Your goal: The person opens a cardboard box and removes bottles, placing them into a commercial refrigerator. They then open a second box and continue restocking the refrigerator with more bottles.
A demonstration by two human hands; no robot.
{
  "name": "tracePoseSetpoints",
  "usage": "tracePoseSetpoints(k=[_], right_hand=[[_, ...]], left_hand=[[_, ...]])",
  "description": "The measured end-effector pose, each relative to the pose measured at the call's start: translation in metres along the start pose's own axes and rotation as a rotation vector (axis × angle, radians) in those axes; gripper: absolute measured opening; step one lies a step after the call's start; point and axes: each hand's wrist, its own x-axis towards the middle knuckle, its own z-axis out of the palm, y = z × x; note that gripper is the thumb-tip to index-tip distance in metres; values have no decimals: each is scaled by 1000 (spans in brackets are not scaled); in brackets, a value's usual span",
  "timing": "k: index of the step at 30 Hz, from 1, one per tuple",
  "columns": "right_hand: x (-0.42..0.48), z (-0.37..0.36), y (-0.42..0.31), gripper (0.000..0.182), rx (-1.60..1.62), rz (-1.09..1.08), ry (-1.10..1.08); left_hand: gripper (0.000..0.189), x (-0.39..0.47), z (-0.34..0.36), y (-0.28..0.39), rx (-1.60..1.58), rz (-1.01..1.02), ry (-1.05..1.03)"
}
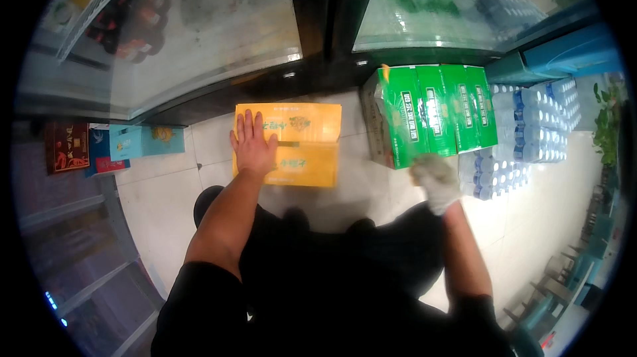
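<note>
My bare left hand (254, 145) lies flat with spread fingers on the left part of a yellow cardboard box (318, 158), whose top flaps meet along a middle seam. The box rests on the tiled floor in front of me. My right hand (436, 180) wears a whitish work glove and is blurred. It is just below the near edge of several green beer cartons (433, 108) that stand side by side to the right of the yellow box. Whether the gloved fingers hold anything cannot be made out.
Shrink-wrapped packs of water bottles (532, 123) stand right of the green cartons. Glass-doored coolers (239, 23) line the far side. Light-blue (149, 142) and dark-red boxes (68, 148) are at the left. A leafy plant (604, 128) and furniture (557, 282) are at the right rim.
</note>
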Motion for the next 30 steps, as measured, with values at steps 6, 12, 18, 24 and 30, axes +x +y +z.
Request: tracePoseSetpoints(k=[6,12,18,24,30], right_hand=[[32,70,-28,48,-221,353,-163],[52,72,-21,94,-497,365,-299],[16,107,13,98,-461,-80,191],[11,155,-22,78,-726,-624,-203],[82,203,-99,49,-852,-430,-501]], left_hand=[[73,-8,-22,35,-2,331,-94],[62,21,-23,29,89,503,-116],[35,66,-36,25,159,650,38],[38,102,-61,60,213,433,23],[37,99,-57,60,217,416,49]])
